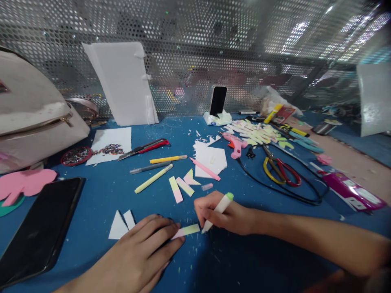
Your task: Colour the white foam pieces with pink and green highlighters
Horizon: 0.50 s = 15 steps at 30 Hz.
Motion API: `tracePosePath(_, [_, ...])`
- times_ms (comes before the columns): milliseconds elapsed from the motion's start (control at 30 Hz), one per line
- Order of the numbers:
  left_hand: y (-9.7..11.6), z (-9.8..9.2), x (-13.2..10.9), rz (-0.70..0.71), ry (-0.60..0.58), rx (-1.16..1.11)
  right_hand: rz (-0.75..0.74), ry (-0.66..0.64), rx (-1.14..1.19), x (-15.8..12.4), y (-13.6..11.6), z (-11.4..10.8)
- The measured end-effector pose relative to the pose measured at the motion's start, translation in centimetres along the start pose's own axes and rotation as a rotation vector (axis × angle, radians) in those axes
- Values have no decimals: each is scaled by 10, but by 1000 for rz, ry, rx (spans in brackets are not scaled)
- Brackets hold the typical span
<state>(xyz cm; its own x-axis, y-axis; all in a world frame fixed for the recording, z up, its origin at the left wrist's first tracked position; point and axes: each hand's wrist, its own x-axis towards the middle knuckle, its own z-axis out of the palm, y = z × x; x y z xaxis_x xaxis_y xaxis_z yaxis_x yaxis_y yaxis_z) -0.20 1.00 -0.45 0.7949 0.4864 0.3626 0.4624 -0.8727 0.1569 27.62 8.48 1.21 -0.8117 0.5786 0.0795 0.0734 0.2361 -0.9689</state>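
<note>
Pressing down on the blue table [214, 264], the left hand [143, 248] lies flat in the head view. Its grip is open, the fingers stretched out, and their tips rest on the left end of a paper strip [188, 230]. The strip lies flat near the front edge of the table, between the two hands, and is tinted pale green and yellow.

The right hand [227, 215] comes in from the right. Its grip is closed around a marker [219, 209] with a white body and a green end. The marker tilts, green end up, and its tip touches the right end of the strip.

Just beyond the hands lie two more coloured strips [176, 189], a small triangular piece [191, 178] and a short pink cap [207, 186]. Two white paper triangles [122, 224] lie just left of the left hand. Further left a black phone [39, 232] lies face up, with a pink foam shape [26, 183] beyond it and a pale bag [33, 118] behind that.

Mid-table there are a red-handled knife [143, 148], a yellow pen [168, 159], a grey pen [149, 167], a pale yellow pen [153, 178] and a pink pen [205, 169] lying across cut white paper [214, 156]. To the right sit a pink glue gun [235, 145] with its black cable, scissors [279, 169] with red and yellow handles, and a purple packet [351, 191]. At the back, a second phone [218, 101] stands upright and a white board [122, 81] leans on the perforated metal wall [244, 40].
</note>
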Motion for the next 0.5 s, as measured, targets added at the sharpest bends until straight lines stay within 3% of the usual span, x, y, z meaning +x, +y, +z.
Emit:
tracePosePath(133, [0, -1, -1, 4, -6, -3, 31, 45, -9, 0, 0, 0])
tracePosePath(500, [0, 0, -2, -2, 1, -9, 20, -2, -13, -1, 2, -1])
